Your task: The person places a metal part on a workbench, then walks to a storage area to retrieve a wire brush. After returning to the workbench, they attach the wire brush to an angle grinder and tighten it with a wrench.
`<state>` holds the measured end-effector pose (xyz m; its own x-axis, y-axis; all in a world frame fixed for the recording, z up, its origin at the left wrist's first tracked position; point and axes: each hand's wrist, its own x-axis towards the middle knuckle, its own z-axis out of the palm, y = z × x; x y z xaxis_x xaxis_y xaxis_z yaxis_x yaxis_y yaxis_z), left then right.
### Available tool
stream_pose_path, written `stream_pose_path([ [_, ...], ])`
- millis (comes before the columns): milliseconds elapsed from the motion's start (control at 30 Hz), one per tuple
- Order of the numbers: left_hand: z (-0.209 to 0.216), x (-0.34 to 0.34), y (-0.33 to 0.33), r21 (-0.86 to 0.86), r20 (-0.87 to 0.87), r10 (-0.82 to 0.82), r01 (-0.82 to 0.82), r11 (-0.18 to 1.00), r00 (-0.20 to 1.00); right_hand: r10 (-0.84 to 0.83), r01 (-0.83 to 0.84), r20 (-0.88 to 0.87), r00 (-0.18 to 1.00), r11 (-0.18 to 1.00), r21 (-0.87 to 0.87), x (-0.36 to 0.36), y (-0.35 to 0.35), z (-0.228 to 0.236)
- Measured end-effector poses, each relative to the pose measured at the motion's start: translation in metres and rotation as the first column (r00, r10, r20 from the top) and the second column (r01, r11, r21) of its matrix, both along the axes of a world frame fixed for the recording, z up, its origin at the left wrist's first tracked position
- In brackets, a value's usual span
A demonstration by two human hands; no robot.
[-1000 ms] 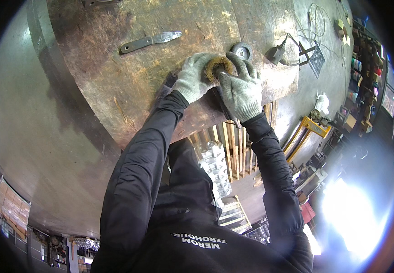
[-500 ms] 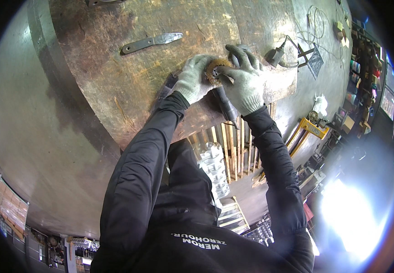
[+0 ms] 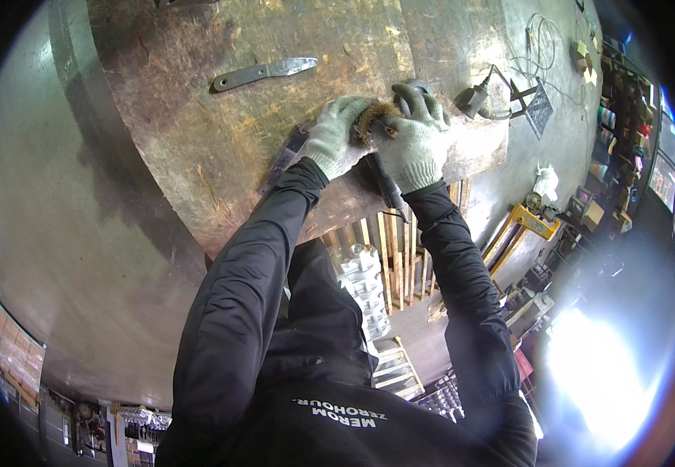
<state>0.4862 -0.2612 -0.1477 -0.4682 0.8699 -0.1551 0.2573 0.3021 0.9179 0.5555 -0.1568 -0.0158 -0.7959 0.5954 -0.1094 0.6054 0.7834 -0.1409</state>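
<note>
A round wire brush [image 3: 368, 122] with brown bristles sits between my gloved hands on a worn wooden tabletop. My left hand [image 3: 339, 134] is closed around its left side. My right hand [image 3: 415, 144] grips it from the right, its thumb and palm covering part of the brush. Under the hands a dark power tool, apparently an angle grinder [image 3: 385, 183], extends toward me; most of its body is hidden. Beside my left wrist lies another dark, long part [image 3: 284, 159], too covered to name. Beyond the left hand rests a knife [image 3: 263, 74] with a grey handle and short blade.
The wooden tabletop [image 3: 174, 132] spans the work area. To the right are a dark plug connector with cable [image 3: 474, 100] and a floor lamp on a stand [image 3: 538, 113]. Below the table edge stand a wooden pallet [image 3: 400, 265], stacked silvery parts [image 3: 365, 288] and a yellow pallet jack [image 3: 536, 222].
My right hand has turned and shifted slightly left over the brush, hiding more of its centre. My left hand stays on the brush, almost in place.
</note>
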Motion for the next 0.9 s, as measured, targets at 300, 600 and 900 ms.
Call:
stream_pose_path([
  [300,-0.001,-0.001,-0.002,-0.012,0.0,0.009,-0.009,1.0,1.0,0.106,-0.113,-0.086,0.991,0.991,-0.073,0.008,0.0,0.024],
  [600,0.006,-0.002,-0.001,-0.066,-0.014,-0.025,0.024,0.998,1.0,0.164,-0.167,-0.032,0.986,0.978,-0.129,0.01,-0.003,0.014],
  [900,0.018,-0.009,0.001,0.002,0.015,-0.006,0.006,1.0,1.0,0.118,-0.117,-0.002,0.993,0.985,-0.128,0.012,0.0,0.011],
])
